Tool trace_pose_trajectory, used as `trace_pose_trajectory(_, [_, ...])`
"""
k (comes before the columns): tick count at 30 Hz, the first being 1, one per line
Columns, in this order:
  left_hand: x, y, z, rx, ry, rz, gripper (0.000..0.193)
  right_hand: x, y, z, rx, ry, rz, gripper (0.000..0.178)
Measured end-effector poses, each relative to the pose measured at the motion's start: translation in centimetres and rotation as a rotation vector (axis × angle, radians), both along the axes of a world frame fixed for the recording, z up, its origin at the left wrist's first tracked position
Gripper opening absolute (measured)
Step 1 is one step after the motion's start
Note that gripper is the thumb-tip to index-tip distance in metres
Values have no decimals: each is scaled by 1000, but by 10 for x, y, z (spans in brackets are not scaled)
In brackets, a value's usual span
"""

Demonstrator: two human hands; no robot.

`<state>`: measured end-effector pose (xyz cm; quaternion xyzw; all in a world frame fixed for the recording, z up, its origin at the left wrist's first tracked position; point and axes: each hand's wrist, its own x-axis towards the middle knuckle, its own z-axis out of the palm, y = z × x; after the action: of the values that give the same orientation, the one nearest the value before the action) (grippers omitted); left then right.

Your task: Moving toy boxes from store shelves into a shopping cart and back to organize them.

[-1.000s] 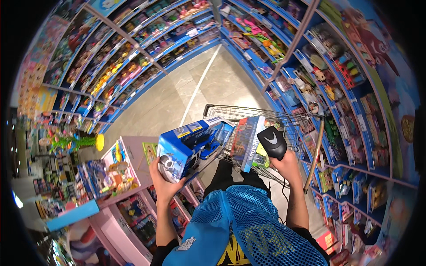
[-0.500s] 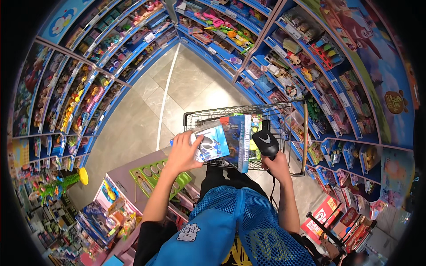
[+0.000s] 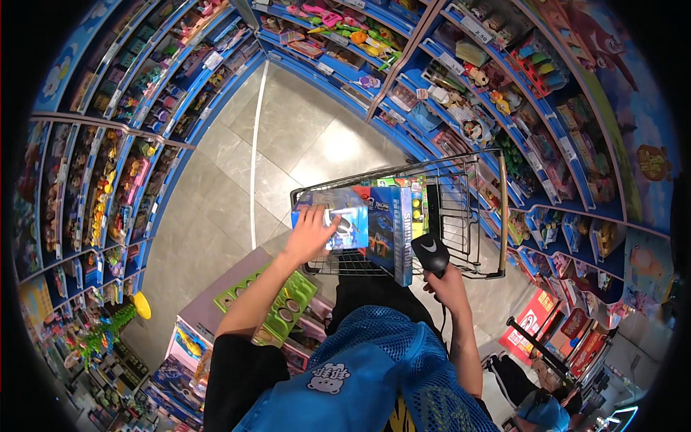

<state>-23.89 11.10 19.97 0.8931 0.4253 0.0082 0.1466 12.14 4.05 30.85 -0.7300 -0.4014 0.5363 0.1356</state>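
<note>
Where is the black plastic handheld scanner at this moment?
In the head view, the scanner is right of centre, in the right grip, just right of the large blue rectangular box in the black wire shopping cart.

Grey tiled floor [image 3: 201, 187] beyond left hand [image 3: 309, 236]; white line [image 3: 257, 137] across it, light glare [image 3: 342, 145] right of line. Blue-edged left shelving [image 3: 129, 131], well left of hand, corners ahead with right shelving [image 3: 518, 137]. Illustrated wall panel [image 3: 648, 122] far right of right hand [image 3: 446, 288]. Pink display unit [image 3: 203, 313] nearside of left hand.
</note>
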Motion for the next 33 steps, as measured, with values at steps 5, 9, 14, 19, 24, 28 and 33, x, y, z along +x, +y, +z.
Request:
trace_pose_trajectory(5, [6,24,-24,-33,-22,112,108,-13,17,-12,-7,-33,61,27])
trace_pose_trajectory(9, [1,33,-50,-95,35,116,103,-16,27,-21,1,-34,79,29])
trace_pose_trajectory(14, [3,42,-57,-65,2,135,99,-15,33,-29,-24,-38,41,31])
trace_pose_trajectory(19, [23,43,-57,-89,38,166,101,-10,31,-60,57,-194,-17,37])
trace_pose_trajectory(24, [27,31,-37,-120,-41,314,97,-8,20,-98,168,-66,-106,33])
trace_pose_trajectory(28, [38,-1,-20,-107,-295,350,71,-6,14,-128,109,84,-178,33])
trace_pose_trajectory(33, [85,-45,-15,-672,-505,504,53,-11,8,-147,81,234,-257,37])
